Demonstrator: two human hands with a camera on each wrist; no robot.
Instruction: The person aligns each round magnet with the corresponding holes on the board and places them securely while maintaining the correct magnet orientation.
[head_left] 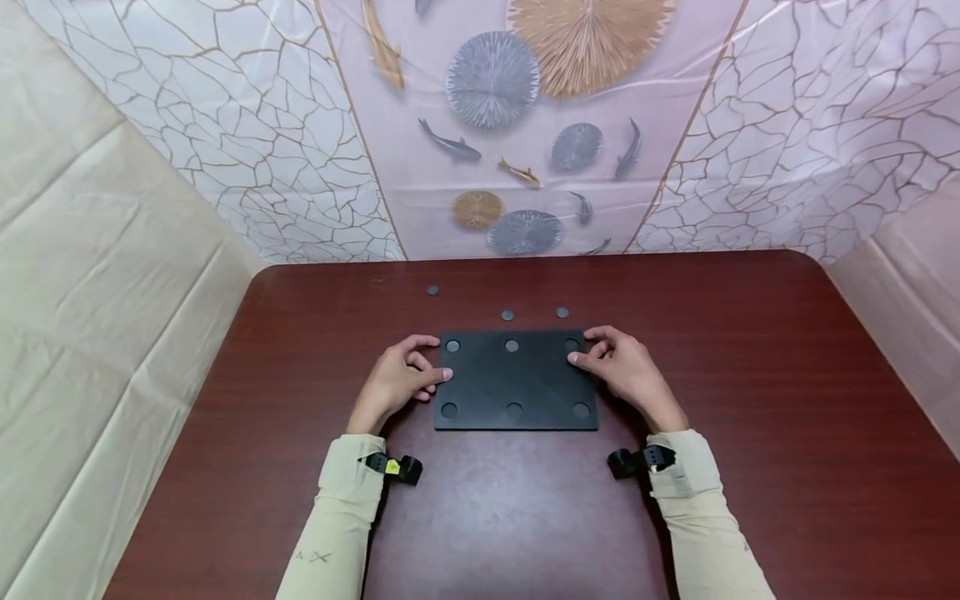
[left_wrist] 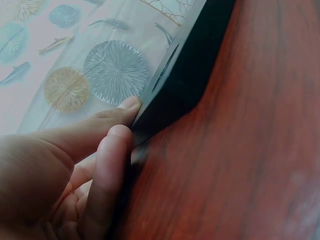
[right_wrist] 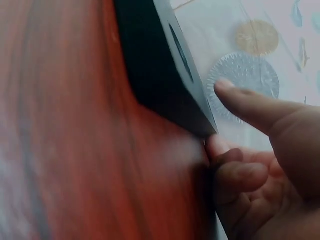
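Observation:
A flat black rectangular board (head_left: pixel 517 379) with several round recesses lies in the middle of the table. The left hand (head_left: pixel 397 379) grips its left edge, thumb on the top face and fingers against the side; the left wrist view shows this thumb (left_wrist: pixel 131 104) and a finger pinching the edge. On the opposite side the right hand (head_left: pixel 626 367) holds the right edge, its thumb over the top near the far right recess and its fingers at the side (right_wrist: pixel 218 145). The far left recess (head_left: pixel 452 346) and far middle recess (head_left: pixel 512 345) look greyer than the near ones.
Behind the board, small dark discs lie on the brown table (head_left: pixel 750 375): one disc (head_left: pixel 432 290) farther left, another disc (head_left: pixel 507 315) near the middle and a third disc (head_left: pixel 562 312) to the right. A patterned cloth (head_left: pixel 525 167) hangs beyond the table's far edge.

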